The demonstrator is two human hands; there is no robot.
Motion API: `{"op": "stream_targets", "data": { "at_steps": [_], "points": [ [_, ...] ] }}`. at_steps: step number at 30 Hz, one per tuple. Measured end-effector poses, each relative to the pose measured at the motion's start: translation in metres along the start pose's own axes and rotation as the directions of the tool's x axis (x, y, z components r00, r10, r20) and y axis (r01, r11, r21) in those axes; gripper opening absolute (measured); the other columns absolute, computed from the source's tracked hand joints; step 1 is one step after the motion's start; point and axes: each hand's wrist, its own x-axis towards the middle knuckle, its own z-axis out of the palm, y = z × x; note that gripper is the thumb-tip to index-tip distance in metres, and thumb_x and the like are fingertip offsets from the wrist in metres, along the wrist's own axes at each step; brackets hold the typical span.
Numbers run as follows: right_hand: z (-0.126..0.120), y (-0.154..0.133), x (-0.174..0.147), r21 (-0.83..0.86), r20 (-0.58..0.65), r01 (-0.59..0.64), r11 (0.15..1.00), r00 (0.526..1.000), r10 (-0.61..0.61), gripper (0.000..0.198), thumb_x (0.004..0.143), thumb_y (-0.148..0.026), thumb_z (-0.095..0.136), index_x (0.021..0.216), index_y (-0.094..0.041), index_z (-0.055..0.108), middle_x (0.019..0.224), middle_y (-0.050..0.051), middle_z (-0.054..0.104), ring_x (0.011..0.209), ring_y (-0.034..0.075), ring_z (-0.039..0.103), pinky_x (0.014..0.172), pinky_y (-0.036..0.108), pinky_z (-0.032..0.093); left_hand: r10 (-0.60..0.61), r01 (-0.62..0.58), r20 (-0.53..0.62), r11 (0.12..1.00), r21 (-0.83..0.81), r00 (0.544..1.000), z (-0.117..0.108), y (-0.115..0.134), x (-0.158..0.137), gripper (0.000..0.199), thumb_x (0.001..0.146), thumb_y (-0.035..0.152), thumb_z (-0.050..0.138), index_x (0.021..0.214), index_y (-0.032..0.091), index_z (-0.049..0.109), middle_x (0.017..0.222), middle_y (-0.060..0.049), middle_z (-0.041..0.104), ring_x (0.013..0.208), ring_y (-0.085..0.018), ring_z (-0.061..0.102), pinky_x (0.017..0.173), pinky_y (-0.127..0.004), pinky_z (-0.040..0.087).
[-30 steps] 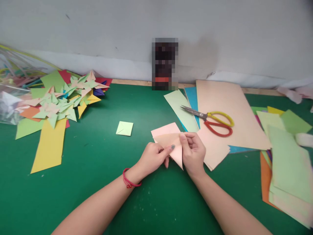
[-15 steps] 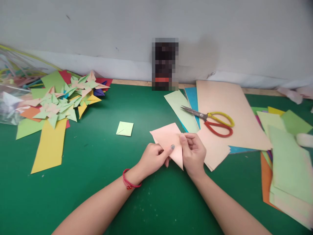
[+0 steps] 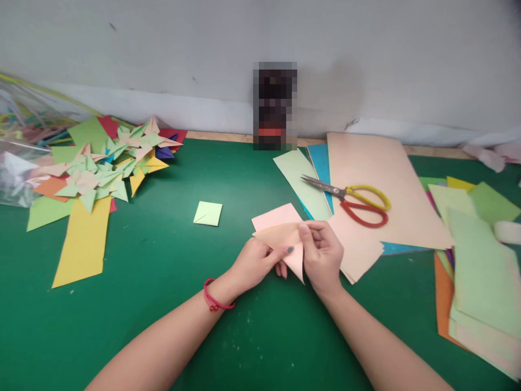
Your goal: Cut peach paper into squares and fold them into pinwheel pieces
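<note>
A pink sheet of paper (image 3: 280, 217), partly folded, is held between both hands just above the green table. My left hand (image 3: 257, 262) grips its lower left part, thumb on top and fingers beneath. My right hand (image 3: 323, 251) pinches the right edge between thumb and fingers. One flap, tan in shade, stands lifted across the middle, and a pointed corner hangs down between the hands. Left of the paper lies a small folded light-green square (image 3: 208, 213). Scissors (image 3: 345, 198) with one yellow and one red handle rest on paper sheets beyond my right hand.
Folded paper stars (image 3: 91, 176) pile up at the left over coloured sheets, with a yellow strip (image 3: 81, 244) and a clear plastic bag (image 3: 16, 174). Large tan paper (image 3: 378, 179) lies at right; green sheets (image 3: 484, 271) stack farther right. A blurred dark object (image 3: 275, 106) stands by the wall.
A flap of the pink paper has lifted and folded over toward the middle, showing its tan side. My left thumb has shifted slightly right; my right hand stays nearly still.
</note>
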Motion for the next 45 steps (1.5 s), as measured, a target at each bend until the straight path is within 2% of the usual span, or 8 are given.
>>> {"op": "stream_targets", "data": {
  "at_steps": [4, 11, 15, 21, 24, 34, 41, 45],
  "points": [
    [0.000, 0.000, -0.002, 0.001, 0.001, -0.001, 1.000, 1.000, 0.001, 0.012, 0.081, -0.031, 0.056, 0.080, -0.020, 0.056, 0.064, -0.001, 0.060, 0.054, 0.013, 0.059, 0.047, 0.022, 0.046, 0.024, -0.022, -0.045, 0.999, 0.026, 0.999, 0.000, 0.002, -0.001, 0.038, 0.082, 0.042, 0.050, 0.059, 0.013, 0.060, 0.053, -0.003, 0.062, 0.049, -0.012, 0.058, 0.053, -0.021, 0.046],
    [0.000, -0.001, -0.005, -0.018, 0.005, 0.039, 0.999, 0.999, -0.039, 0.008, 0.081, -0.029, 0.056, 0.080, -0.020, 0.056, 0.065, -0.001, 0.061, 0.055, 0.012, 0.059, 0.048, 0.022, 0.045, 0.055, -0.054, -0.105, 0.998, 0.016, 0.993, 0.001, 0.003, -0.001, 0.024, 0.079, 0.037, 0.055, 0.078, 0.013, 0.061, 0.063, -0.004, 0.063, 0.057, -0.014, 0.058, 0.053, -0.022, 0.045],
    [0.000, -0.001, -0.006, -0.018, 0.003, 0.048, 0.999, 0.999, -0.048, 0.008, 0.081, -0.028, 0.056, 0.080, -0.020, 0.056, 0.067, -0.001, 0.060, 0.057, 0.012, 0.058, 0.050, 0.022, 0.045, 0.064, -0.062, -0.092, 0.998, 0.022, 0.994, 0.000, 0.003, -0.002, 0.022, 0.080, 0.033, 0.054, 0.080, 0.012, 0.061, 0.065, -0.004, 0.065, 0.060, -0.015, 0.060, 0.055, -0.022, 0.046],
    [0.003, -0.002, -0.008, -0.008, 0.028, 0.034, 0.999, 0.999, -0.034, 0.007, 0.082, -0.027, 0.055, 0.081, -0.020, 0.056, 0.067, -0.001, 0.058, 0.057, 0.011, 0.057, 0.050, 0.022, 0.045, 0.156, -0.150, -0.131, 0.987, 0.057, 0.979, 0.000, 0.004, -0.002, 0.026, 0.079, 0.024, 0.055, 0.103, 0.015, 0.060, 0.104, -0.008, 0.065, 0.093, -0.020, 0.061, 0.080, -0.028, 0.048],
    [0.003, -0.002, -0.009, -0.021, 0.051, 0.063, 0.998, 0.997, -0.062, 0.007, 0.082, -0.026, 0.055, 0.080, -0.020, 0.056, 0.068, -0.001, 0.059, 0.057, 0.011, 0.057, 0.050, 0.022, 0.045, 0.147, -0.144, -0.158, 0.989, 0.030, 0.976, 0.001, 0.006, -0.004, 0.031, 0.080, 0.028, 0.055, 0.109, 0.016, 0.058, 0.111, -0.008, 0.063, 0.099, -0.021, 0.059, 0.085, -0.030, 0.047],
    [0.001, -0.001, -0.011, -0.066, 0.119, 0.157, 0.985, 0.982, -0.149, 0.002, 0.082, -0.021, 0.055, 0.080, -0.020, 0.056, 0.070, -0.001, 0.060, 0.059, 0.011, 0.057, 0.052, 0.023, 0.045, 0.015, -0.033, -0.203, 0.996, -0.082, 0.979, 0.001, 0.011, -0.007, 0.030, 0.080, 0.032, 0.056, 0.106, 0.018, 0.059, 0.110, -0.006, 0.064, 0.100, -0.019, 0.059, 0.088, -0.030, 0.047],
    [0.002, 0.000, -0.008, -0.039, 0.057, 0.069, 0.997, 0.996, -0.067, 0.005, 0.082, -0.025, 0.055, 0.080, -0.020, 0.056, 0.067, -0.002, 0.059, 0.057, 0.011, 0.057, 0.050, 0.022, 0.045, 0.139, -0.133, -0.145, 0.990, 0.051, 0.980, 0.001, 0.004, -0.005, 0.029, 0.079, 0.025, 0.055, 0.107, 0.015, 0.058, 0.110, -0.008, 0.063, 0.098, -0.020, 0.059, 0.083, -0.029, 0.048],
    [0.001, 0.000, -0.005, 0.019, 0.013, 0.000, 1.000, 1.000, 0.000, 0.009, 0.082, -0.028, 0.056, 0.080, -0.019, 0.055, 0.062, -0.003, 0.057, 0.053, 0.011, 0.055, 0.047, 0.021, 0.043, 0.176, -0.158, -0.095, 0.972, 0.172, 0.980, 0.000, 0.002, -0.004, 0.017, 0.079, 0.023, 0.053, 0.086, 0.012, 0.064, 0.093, -0.007, 0.068, 0.087, -0.020, 0.062, 0.074, -0.026, 0.048]
  ]
}}
